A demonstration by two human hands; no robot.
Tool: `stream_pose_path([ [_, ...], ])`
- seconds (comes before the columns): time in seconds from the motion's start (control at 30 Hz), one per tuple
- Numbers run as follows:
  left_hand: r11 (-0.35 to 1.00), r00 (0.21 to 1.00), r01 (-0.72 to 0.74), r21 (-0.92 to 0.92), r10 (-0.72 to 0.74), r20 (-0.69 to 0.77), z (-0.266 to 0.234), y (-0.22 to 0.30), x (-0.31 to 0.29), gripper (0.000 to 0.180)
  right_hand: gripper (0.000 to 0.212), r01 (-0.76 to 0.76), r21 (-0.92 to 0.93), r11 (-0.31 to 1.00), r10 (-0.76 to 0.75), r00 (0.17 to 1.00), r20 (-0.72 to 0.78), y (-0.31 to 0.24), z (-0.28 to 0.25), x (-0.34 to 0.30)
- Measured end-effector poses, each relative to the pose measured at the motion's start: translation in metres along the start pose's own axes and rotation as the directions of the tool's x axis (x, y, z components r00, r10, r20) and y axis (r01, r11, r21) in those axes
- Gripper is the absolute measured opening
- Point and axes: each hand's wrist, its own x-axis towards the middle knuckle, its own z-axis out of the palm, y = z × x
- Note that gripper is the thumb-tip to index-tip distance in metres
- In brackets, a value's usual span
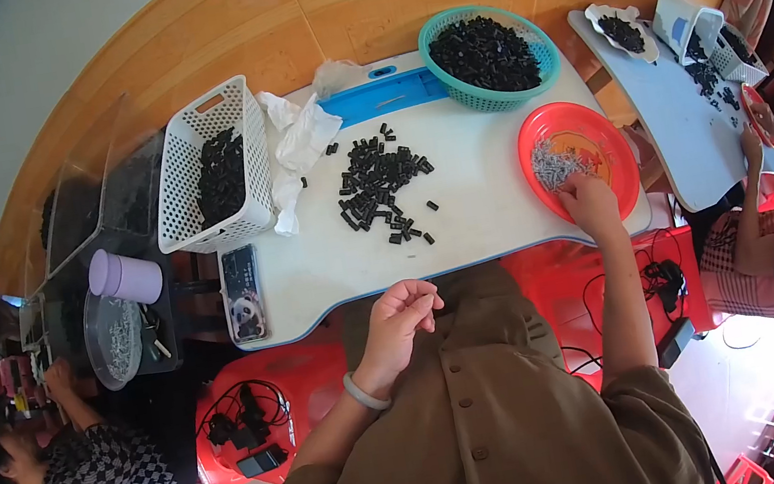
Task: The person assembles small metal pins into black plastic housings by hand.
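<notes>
My right hand [591, 201] reaches into a red plastic plate [620, 144], its fingertips together at a heap of small silvery metal pieces [554, 165]. Whether a piece is between them is hidden. In front of my body, off the table's near edge, my left hand [399, 329] is closed with the fingers curled and the thumb over them. What it holds, if anything, does not show. A loose pile of small black cylindrical parts [379, 178] lies on the white table [329, 261], with a few strays around it.
A green basket [498, 101] heaped with black parts stands at the far right, a white basket [256, 151] of them at the left. Crumpled tissue [304, 133], a blue tray [384, 95] and a phone [243, 293] share the table. Other people sit at tables on both sides.
</notes>
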Motion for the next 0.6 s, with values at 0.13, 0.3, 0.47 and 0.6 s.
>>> stream_pose_path([
  [0.13,0.999,1.0,0.004,0.036,-0.004,0.008,-0.011,0.001,0.0,0.01,0.015,0.001,0.041,0.999,0.0,1.0,-0.017,-0.003,0.008,0.002],
  [0.3,0.999,0.999,0.034,0.001,-0.034,-0.003,-0.01,-0.005,-0.004,0.01,0.014,-0.009,-0.006,1.0,0.009,1.0,-0.015,-0.001,0.009,-0.002],
  [0.47,0.999,0.999,0.032,0.008,-0.032,-0.013,-0.013,-0.012,0.004,0.01,0.013,-0.059,0.175,0.983,0.079,0.991,-0.108,0.008,0.007,0.004],
  [0.6,0.999,0.999,0.046,-0.003,-0.046,-0.023,-0.011,-0.015,0.007,0.011,0.014,-0.161,0.221,0.962,0.193,0.972,-0.132,0.024,-0.002,0.003],
])
